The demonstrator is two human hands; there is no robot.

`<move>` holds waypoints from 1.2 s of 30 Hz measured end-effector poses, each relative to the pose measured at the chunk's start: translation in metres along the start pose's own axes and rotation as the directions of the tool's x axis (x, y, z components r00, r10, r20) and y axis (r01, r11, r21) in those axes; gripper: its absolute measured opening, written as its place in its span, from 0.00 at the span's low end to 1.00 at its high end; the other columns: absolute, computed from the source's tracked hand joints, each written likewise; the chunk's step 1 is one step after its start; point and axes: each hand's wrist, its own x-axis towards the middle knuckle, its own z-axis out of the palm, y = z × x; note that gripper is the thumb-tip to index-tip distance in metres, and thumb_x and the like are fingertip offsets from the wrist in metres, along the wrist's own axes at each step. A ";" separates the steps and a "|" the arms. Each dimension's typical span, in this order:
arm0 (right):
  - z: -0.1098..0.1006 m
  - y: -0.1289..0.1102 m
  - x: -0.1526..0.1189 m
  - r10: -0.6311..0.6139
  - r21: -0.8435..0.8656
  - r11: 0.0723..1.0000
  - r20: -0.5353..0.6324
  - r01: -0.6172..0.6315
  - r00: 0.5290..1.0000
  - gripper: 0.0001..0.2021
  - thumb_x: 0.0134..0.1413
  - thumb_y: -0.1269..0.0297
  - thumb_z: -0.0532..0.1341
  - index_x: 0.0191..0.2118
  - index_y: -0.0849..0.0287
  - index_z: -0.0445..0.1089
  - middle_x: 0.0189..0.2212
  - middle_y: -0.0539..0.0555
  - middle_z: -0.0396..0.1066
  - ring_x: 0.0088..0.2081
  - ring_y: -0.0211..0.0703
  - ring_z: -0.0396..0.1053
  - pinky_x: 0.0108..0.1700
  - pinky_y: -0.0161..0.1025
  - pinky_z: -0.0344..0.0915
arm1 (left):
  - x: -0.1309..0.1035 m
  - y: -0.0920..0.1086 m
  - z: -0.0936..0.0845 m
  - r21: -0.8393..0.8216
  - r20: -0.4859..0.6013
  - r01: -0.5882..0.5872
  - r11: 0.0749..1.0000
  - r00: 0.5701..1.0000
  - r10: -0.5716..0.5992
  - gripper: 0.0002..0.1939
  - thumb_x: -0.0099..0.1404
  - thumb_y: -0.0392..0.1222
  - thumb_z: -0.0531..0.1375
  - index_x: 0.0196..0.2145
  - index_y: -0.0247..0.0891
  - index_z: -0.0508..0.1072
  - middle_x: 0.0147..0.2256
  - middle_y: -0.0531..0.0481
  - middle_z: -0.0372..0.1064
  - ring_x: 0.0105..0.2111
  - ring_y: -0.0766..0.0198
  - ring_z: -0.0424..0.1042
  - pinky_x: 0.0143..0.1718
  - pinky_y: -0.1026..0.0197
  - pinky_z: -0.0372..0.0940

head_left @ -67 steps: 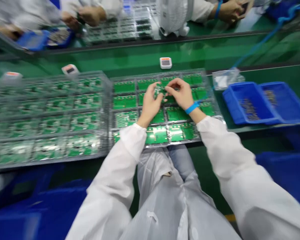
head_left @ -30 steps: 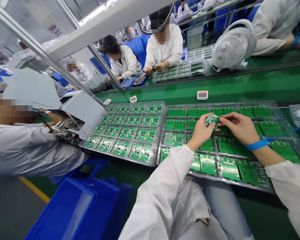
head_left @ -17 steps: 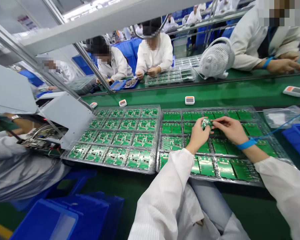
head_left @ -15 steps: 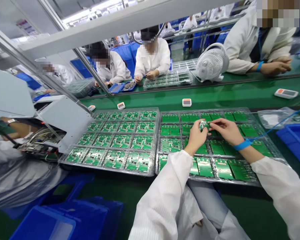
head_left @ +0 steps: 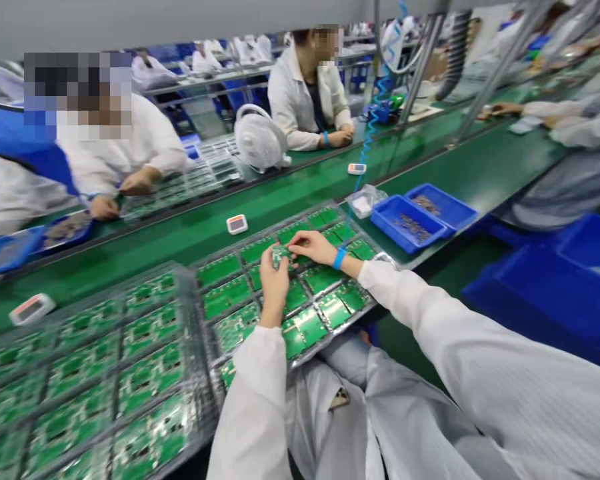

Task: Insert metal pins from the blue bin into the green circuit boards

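A small green circuit board [head_left: 281, 255] is raised above the tray, gripped between the thumb and fingers of my left hand [head_left: 274, 277]. At the board's right edge, my right hand [head_left: 316, 247] has its thumb and forefinger pinched together; whatever sits between those fingertips is too small to make out. A blue band [head_left: 339, 258] circles my right wrist. Under both hands lies a clear plastic tray [head_left: 203, 328] with green boards in its compartments. To the left, a second plastic tray [head_left: 193, 313] holds boards that carry dark parts.
Two blue bins [head_left: 405, 243] with small parts stand right of the trays, beside a clear plastic bag [head_left: 366, 200]. A coiled blue cord [head_left: 370, 127] hangs there. White devices [head_left: 237, 224] line the green bench. Across it are a white fan [head_left: 261, 139] and co-workers [head_left: 307, 93].
The view has swung to the right, bringing the blue bins and the coiled cord into sight. Both hands keep the same hold at the small board.
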 end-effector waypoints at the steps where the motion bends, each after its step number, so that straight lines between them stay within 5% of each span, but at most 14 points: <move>1: 0.000 0.003 0.000 -0.006 0.011 1.000 0.005 0.006 1.000 0.27 0.52 0.38 0.78 0.42 0.59 0.79 0.33 0.53 0.82 0.35 0.45 0.81 0.44 0.42 0.78 | 0.000 -0.002 -0.001 0.013 -0.004 -0.014 1.000 1.000 0.014 0.21 0.67 0.38 0.66 0.57 0.41 0.75 0.57 0.43 0.77 0.53 0.55 0.80 0.50 0.56 0.83; 6: 0.003 0.008 0.000 -0.047 0.061 0.997 0.030 0.045 0.998 0.25 0.54 0.41 0.79 0.41 0.58 0.78 0.32 0.51 0.82 0.36 0.45 0.80 0.44 0.41 0.78 | -0.006 -0.001 -0.006 0.052 -0.001 -0.036 0.998 0.999 0.036 0.22 0.67 0.37 0.65 0.58 0.41 0.74 0.62 0.43 0.75 0.60 0.53 0.78 0.50 0.56 0.83; 13: 0.004 0.005 0.003 -0.036 0.130 0.991 0.032 0.031 0.999 0.25 0.51 0.43 0.81 0.39 0.58 0.77 0.34 0.51 0.83 0.35 0.44 0.81 0.43 0.41 0.78 | -0.009 0.010 -0.005 0.035 0.027 0.006 0.999 1.000 -0.007 0.24 0.68 0.39 0.66 0.61 0.41 0.72 0.57 0.43 0.79 0.51 0.54 0.84 0.50 0.51 0.85; 19: 0.012 -0.003 0.004 -0.052 0.000 0.999 0.018 0.052 0.998 0.14 0.61 0.57 0.77 0.39 0.59 0.75 0.35 0.50 0.82 0.34 0.41 0.81 0.42 0.38 0.78 | -0.007 0.010 -0.008 0.057 0.024 0.015 0.998 1.000 -0.017 0.24 0.68 0.38 0.66 0.60 0.41 0.72 0.56 0.44 0.79 0.48 0.58 0.84 0.52 0.53 0.84; 22: 0.005 -0.016 0.004 -0.084 -0.085 0.992 0.046 0.088 0.995 0.10 0.59 0.65 0.77 0.40 0.60 0.76 0.37 0.51 0.82 0.34 0.39 0.80 0.41 0.36 0.76 | -0.006 0.010 -0.009 0.118 0.026 0.001 0.993 1.000 -0.004 0.22 0.69 0.40 0.67 0.59 0.41 0.72 0.56 0.43 0.78 0.50 0.58 0.84 0.51 0.54 0.83; 25: -0.030 -0.032 -0.003 -0.124 -0.209 0.969 0.059 0.134 0.990 0.12 0.53 0.69 0.79 0.42 0.60 0.80 0.41 0.52 0.83 0.37 0.40 0.79 0.44 0.36 0.74 | -0.009 0.012 -0.006 0.109 0.048 -0.006 0.994 0.999 0.001 0.20 0.70 0.42 0.66 0.58 0.42 0.71 0.57 0.43 0.76 0.50 0.57 0.85 0.49 0.55 0.84; 29: -0.125 -0.049 -0.032 -0.163 -0.411 0.904 -0.063 0.123 0.985 0.10 0.65 0.64 0.71 0.49 0.61 0.81 0.48 0.58 0.82 0.46 0.45 0.77 0.52 0.39 0.73 | -0.011 0.013 0.000 0.024 0.052 0.024 0.999 0.998 -0.025 0.19 0.70 0.37 0.64 0.58 0.41 0.70 0.57 0.44 0.76 0.46 0.60 0.86 0.49 0.55 0.84; 32: -0.205 -0.061 -0.059 -0.144 -0.800 0.568 -0.328 -0.194 0.933 0.17 0.77 0.61 0.58 0.61 0.61 0.77 0.56 0.61 0.81 0.49 0.46 0.78 0.55 0.41 0.74 | -0.009 0.012 0.003 -0.007 0.053 0.021 1.000 0.998 -0.021 0.19 0.69 0.34 0.63 0.57 0.41 0.70 0.57 0.44 0.76 0.45 0.60 0.87 0.46 0.56 0.84; 36: -0.270 -0.060 -0.096 0.003 -0.869 0.366 -0.357 -0.333 0.934 0.15 0.72 0.69 0.60 0.57 0.68 0.79 0.53 0.68 0.82 0.51 0.53 0.77 0.61 0.47 0.72 | -0.007 0.010 0.004 -0.025 0.067 0.014 1.000 0.998 -0.013 0.20 0.69 0.32 0.62 0.58 0.41 0.70 0.60 0.43 0.74 0.43 0.62 0.86 0.43 0.57 0.84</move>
